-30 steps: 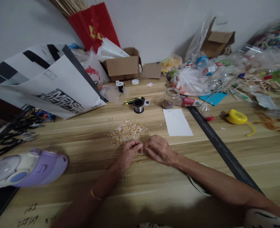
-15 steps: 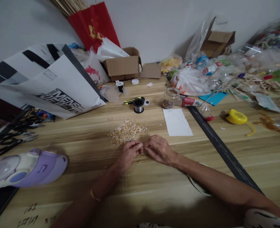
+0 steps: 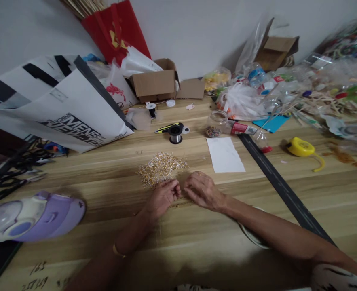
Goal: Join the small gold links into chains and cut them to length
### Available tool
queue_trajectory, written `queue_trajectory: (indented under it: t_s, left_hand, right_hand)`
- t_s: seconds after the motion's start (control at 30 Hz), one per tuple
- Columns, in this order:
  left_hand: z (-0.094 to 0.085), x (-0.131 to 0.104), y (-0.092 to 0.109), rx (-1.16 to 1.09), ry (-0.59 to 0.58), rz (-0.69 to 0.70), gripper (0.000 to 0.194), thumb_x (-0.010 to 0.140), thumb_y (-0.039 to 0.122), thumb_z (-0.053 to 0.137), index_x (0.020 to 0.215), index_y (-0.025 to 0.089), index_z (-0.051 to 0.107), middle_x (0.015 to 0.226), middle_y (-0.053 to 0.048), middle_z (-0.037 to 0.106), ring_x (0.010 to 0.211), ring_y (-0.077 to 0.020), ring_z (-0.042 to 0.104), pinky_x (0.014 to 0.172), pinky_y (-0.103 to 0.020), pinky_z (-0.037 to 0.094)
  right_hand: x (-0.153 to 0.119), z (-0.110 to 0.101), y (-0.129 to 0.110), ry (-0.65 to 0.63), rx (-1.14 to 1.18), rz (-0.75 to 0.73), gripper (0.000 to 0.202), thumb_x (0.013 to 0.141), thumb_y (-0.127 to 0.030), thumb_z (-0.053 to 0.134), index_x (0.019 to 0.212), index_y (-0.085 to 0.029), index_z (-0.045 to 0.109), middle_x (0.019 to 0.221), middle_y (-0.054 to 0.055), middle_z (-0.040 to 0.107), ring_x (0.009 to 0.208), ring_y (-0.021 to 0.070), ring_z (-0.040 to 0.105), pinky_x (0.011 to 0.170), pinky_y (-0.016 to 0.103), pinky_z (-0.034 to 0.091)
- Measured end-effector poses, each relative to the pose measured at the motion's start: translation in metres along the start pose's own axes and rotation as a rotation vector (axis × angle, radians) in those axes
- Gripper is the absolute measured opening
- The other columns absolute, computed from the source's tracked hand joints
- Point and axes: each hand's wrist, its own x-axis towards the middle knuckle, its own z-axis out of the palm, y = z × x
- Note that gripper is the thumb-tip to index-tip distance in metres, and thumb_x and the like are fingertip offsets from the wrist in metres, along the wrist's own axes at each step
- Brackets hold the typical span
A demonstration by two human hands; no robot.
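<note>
A loose heap of small gold and clear beads (image 3: 160, 166) lies on the wooden table. My left hand (image 3: 165, 197) is at the near edge of the heap, thumb and fingertips pinched together; whatever is between them is too small to make out. Just to its right, my right hand (image 3: 203, 190) rests with curled fingers and a pinched thumb, its grip also hidden. A narrow gap separates the fingertips. A thin gold chain (image 3: 176, 206) lies on the table below the hands, partly covered by them.
Beyond the heap stand a wire spool (image 3: 175, 134), a utility knife (image 3: 165, 128) and a bead jar (image 3: 216, 124). White paper (image 3: 226, 155) lies to the right, with a yellow tape measure (image 3: 301, 147) farther over. Several black-handled scissors (image 3: 8, 184) and a purple-and-white device (image 3: 49, 216) are at left.
My left hand has moved slightly left and down, and its fingertips have drawn apart from the right hand's. The right hand stays nearly in place. The view has shifted slightly.
</note>
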Motion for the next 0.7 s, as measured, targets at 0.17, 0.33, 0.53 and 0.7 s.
queue_trajectory:
  t_s: [0.17,0.33,0.53,0.7]
  left_hand:
    - [-0.0011,0.0011,-0.0038,0.027,-0.006,0.045,0.019,0.066,0.022,0.077,0.067,0.011,0.061,0.062,-0.001,0.061,0.059,-0.0097,0.056,0.060,-0.023,0.044]
    - [-0.0018,0.0020,-0.0063,0.078,-0.026,0.092,0.022,0.064,0.026,0.078,0.068,0.010,0.062,0.062,-0.001,0.061,0.059,-0.0099,0.055,0.060,-0.023,0.043]
    - [0.0008,0.0009,-0.0069,0.157,-0.026,0.145,0.024,0.065,0.028,0.077,0.067,0.011,0.061,0.062,0.000,0.059,0.059,-0.0097,0.053,0.061,-0.024,0.042]
    - [0.0021,-0.0005,-0.0075,0.212,-0.010,0.170,0.025,0.065,0.031,0.076,0.068,0.011,0.061,0.062,0.000,0.057,0.059,-0.0097,0.052,0.061,-0.024,0.041]
  right_hand:
    - [-0.0003,-0.0004,-0.0012,-0.011,0.040,0.031,0.007,0.088,-0.017,0.047,0.083,-0.019,0.051,0.074,0.005,0.060,0.069,0.0176,0.051,0.067,0.031,0.041]
    - [0.0002,-0.0005,-0.0046,0.002,0.139,0.114,0.008,0.088,-0.016,0.049,0.082,-0.019,0.053,0.075,0.004,0.060,0.069,0.0162,0.051,0.066,0.029,0.041]
    - [0.0019,0.0002,-0.0072,0.022,0.227,0.194,0.008,0.085,-0.014,0.052,0.078,-0.018,0.054,0.072,0.002,0.060,0.067,0.0143,0.052,0.064,0.027,0.040]
    - [0.0021,0.0003,-0.0067,0.016,0.223,0.195,0.008,0.084,-0.014,0.052,0.077,-0.018,0.054,0.071,0.002,0.060,0.066,0.0143,0.052,0.064,0.027,0.040]
